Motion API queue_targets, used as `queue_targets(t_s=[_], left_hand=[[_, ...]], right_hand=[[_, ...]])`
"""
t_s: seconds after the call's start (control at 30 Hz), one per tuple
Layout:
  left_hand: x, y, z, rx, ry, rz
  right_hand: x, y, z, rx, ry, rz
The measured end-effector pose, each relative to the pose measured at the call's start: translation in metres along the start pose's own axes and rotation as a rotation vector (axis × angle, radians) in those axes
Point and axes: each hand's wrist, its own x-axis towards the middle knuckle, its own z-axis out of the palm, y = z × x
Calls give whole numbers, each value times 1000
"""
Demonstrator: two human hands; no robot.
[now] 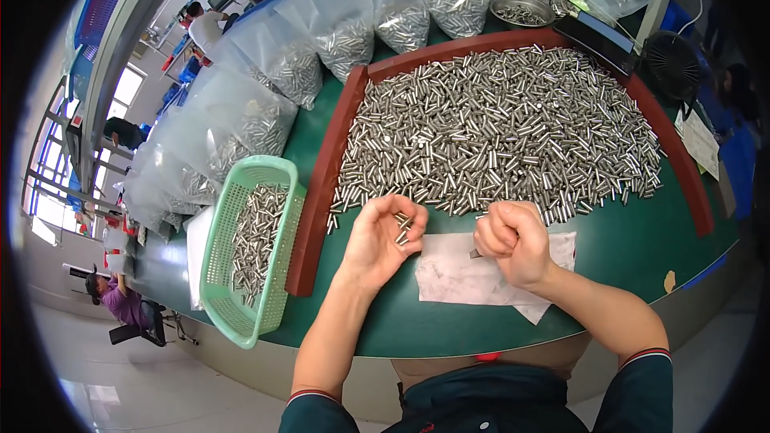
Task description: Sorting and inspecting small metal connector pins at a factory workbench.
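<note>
Small polished metal pins lie in a broad loose heap on the green bench, toward its far edge, inside a dark red border on three sides. Left hand: cupped, fingers curled in around a few loose pins. Right hand: balled into a fist above the stained white cloth, between heap and front edge; a dark bit shows by its fingers — can't tell what, or whether it's gripped. Light green perforated basket at the bench's front left, outside the border, has more pins in it. Clear plastic bags of similar pieces line the left and far edges.

Handling, my guess: one pin light, the heap heavy; stiff, not fragile, smooth and round, so slippery and apt to roll. Hold a single one across mid-barrel, thumb against fingertip — for several, a cupped palm, clear of the front edge.
</note>
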Motion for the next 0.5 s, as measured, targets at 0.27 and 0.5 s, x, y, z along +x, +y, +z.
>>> queue_targets(t_s=[0.27,0.5], left_hand=[[12,-4,-13,1207,289,556],[18,-16,-6,1697,397,759]], right_hand=[[0,0,-2,9,-21,3],[0,0,1,13,5,1]])
